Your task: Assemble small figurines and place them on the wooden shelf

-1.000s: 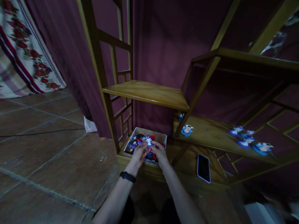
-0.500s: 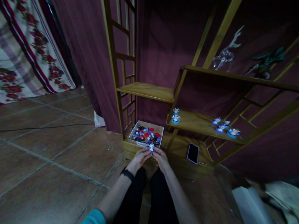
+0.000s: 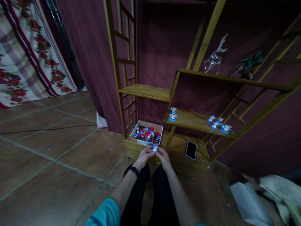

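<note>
Holding a small purple-and-white figurine (image 3: 155,148) between the fingers of the left hand (image 3: 143,156) and the right hand (image 3: 164,156), with fingertips closed in narrowly on it from either side. Keeping it roughly upright in front of the near wall of the open box (image 3: 143,142), above the knees (image 3: 144,174). Too small to tell exactly how each thumb bears on it.

Judging by the grip, busy with a two-handed step on this single piece, perhaps steadying, inspecting or adjusting it, and not yet setting it down. For the next move, best to keep a light, even pinch, to shift the full hold into a single hand before freeing the other, and to clear the box wall on the way.

Looking into the box, find a jumble of small black, red and purple pieces (image 3: 147,133), near the hands. Looking right along the low shelf (image 3: 190,120), find two figurines by the left end (image 3: 173,117) and four more clustered toward the right end (image 3: 213,125). Below, on the bottom board (image 3: 180,145), see a phone (image 3: 191,150) lying with a dark screen, to the right of the box and well apart from it
</note>
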Demonstrator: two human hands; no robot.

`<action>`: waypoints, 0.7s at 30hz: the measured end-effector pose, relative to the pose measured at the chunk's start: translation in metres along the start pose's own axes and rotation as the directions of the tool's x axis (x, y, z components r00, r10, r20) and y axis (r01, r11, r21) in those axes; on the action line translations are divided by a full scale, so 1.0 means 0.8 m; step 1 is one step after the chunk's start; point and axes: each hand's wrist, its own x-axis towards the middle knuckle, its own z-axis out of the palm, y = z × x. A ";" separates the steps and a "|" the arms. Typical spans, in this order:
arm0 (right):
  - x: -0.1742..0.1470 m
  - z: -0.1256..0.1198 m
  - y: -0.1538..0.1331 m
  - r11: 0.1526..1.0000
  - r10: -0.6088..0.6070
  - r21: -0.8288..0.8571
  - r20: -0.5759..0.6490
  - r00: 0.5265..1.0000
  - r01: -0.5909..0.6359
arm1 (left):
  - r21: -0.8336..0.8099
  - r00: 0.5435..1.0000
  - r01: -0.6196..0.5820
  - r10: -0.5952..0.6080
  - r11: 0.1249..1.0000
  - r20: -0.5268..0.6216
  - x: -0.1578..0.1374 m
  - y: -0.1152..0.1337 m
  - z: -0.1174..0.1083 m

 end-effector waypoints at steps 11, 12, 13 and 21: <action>0.003 0.004 0.006 0.997 0.059 0.043 0.039 0.998 -0.061 | -0.055 0.995 0.100 -0.099 0.993 0.018 0.005 0.013 -0.009; 0.004 0.004 0.009 0.996 0.067 0.059 0.031 0.997 -0.069 | -0.051 0.995 0.099 -0.098 0.994 0.025 0.004 0.014 -0.010; 0.005 0.004 0.012 0.994 0.073 0.073 0.032 0.997 -0.075 | -0.043 0.995 0.094 -0.093 0.995 0.036 0.003 0.015 -0.010; 0.008 0.006 0.023 0.989 0.115 0.086 0.029 0.993 -0.117 | -0.011 0.999 0.026 -0.025 1.000 0.043 -0.001 0.017 -0.011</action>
